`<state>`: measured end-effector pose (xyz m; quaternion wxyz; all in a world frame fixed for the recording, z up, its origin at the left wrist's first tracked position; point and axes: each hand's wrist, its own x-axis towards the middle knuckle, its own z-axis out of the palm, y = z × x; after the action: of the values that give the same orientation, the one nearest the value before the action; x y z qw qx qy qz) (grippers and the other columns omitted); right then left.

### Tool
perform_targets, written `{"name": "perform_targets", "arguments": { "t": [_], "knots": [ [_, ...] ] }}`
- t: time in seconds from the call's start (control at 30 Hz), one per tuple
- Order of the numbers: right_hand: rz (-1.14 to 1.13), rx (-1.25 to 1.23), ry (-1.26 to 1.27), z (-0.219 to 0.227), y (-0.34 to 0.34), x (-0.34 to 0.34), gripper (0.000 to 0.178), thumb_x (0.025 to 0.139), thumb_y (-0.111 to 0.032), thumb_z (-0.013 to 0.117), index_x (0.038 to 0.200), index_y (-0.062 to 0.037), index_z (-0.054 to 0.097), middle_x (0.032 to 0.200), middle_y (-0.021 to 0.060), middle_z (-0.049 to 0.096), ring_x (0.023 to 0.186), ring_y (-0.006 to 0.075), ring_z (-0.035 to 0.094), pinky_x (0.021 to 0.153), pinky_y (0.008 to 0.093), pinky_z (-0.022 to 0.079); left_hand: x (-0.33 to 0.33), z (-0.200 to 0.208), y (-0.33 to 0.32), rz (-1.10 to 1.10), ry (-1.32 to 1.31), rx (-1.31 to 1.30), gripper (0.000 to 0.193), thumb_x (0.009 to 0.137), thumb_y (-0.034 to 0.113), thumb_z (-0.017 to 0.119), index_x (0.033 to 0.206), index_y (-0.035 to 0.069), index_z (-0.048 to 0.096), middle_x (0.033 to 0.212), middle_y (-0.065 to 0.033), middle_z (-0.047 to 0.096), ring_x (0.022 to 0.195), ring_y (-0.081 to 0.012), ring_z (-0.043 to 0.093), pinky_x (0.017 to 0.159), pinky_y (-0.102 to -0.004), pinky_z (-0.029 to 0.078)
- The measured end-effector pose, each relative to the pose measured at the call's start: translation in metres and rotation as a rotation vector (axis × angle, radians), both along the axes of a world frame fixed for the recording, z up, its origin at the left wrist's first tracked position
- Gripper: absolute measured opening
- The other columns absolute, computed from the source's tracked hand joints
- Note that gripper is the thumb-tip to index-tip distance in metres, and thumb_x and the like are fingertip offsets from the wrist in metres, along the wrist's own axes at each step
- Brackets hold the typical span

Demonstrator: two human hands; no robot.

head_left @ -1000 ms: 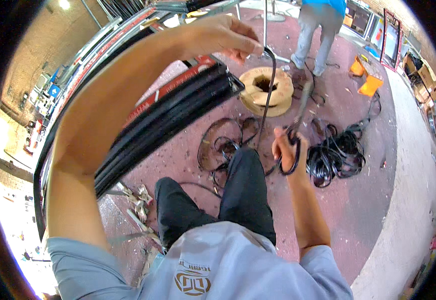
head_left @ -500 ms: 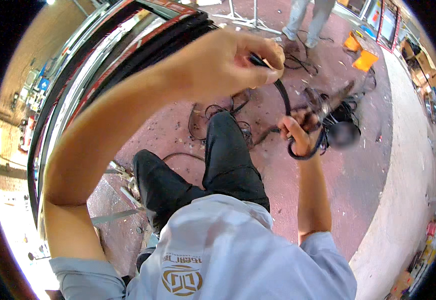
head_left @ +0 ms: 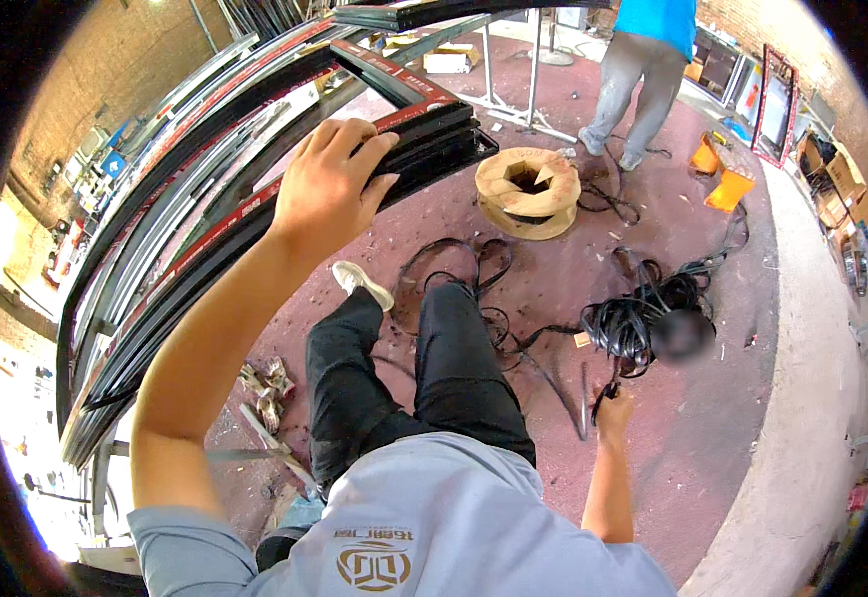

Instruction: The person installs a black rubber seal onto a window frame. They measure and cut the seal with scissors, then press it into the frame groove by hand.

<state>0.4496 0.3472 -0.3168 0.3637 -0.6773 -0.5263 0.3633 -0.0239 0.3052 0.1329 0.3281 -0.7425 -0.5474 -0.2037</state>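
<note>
My left hand [head_left: 332, 184] is at the near edge of a stack of black window frames [head_left: 424, 107] with red-and-white film strips. Its fingers bend over the top bar and the thumb lies along the side. Low on the right, my right hand [head_left: 614, 413] is closed around the dark handles of what look like scissors [head_left: 585, 396], blades pointing away from me. Just beyond it lies a tangled heap of black rubber strip [head_left: 625, 323] on the floor. Loose lengths of the strip curl around my feet.
A cardboard-sided spool [head_left: 528, 189] stands on the floor ahead. Beyond it, a person in a blue top and grey trousers [head_left: 638, 85] stands near a metal stand. An orange stool-like object [head_left: 727, 187] is at the far right, with cardboard boxes [head_left: 837, 194] along the wall.
My left hand has let go of the black strip and moved left onto the window frames. My right hand has dropped lower, away from the strip that looped around it.
</note>
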Motion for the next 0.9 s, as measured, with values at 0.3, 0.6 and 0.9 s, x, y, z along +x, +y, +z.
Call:
{"name": "perform_targets", "arguments": {
  "t": [0.3,0.6,0.9],
  "knots": [
    [0.050,-0.024,0.303,0.110,-0.046,-0.069,0.028,0.091,-0.020,0.075,0.103,0.0037,0.067,0.087,0.0100,0.069,0.059,0.0138,0.063,0.051,0.0279,0.051,0.005,-0.026,-0.013,0.151,0.106,-0.066,0.040,0.075,0.021,0.078,0.111,0.006,0.068,0.098,-0.0059,0.061,0.095,-0.0248,0.057,0.084,-0.0370,0.050],
    [0.225,-0.039,0.124,0.083,-0.064,-0.079,0.027,0.093,-0.020,0.072,0.106,0.0020,0.066,0.087,0.0057,0.069,0.065,0.0139,0.065,0.055,0.0280,0.051,0.001,-0.050,-0.028,0.242,0.107,-0.050,0.016,0.071,0.012,0.064,0.086,0.012,0.061,0.091,-0.0046,0.058,0.093,-0.0246,0.058,0.080,-0.0391,0.049],
    [0.370,0.013,0.209,0.099,-0.044,-0.124,0.028,0.093,-0.021,0.073,0.105,0.0027,0.065,0.086,0.0044,0.066,0.065,0.0099,0.061,0.053,0.0261,0.054,0.006,-0.060,-0.029,0.257,-0.001,0.046,0.014,0.076,0.018,0.063,0.088,0.011,0.064,0.093,-0.0057,0.059,0.093,-0.0232,0.059,0.080,-0.0365,0.049]
  ]
}}
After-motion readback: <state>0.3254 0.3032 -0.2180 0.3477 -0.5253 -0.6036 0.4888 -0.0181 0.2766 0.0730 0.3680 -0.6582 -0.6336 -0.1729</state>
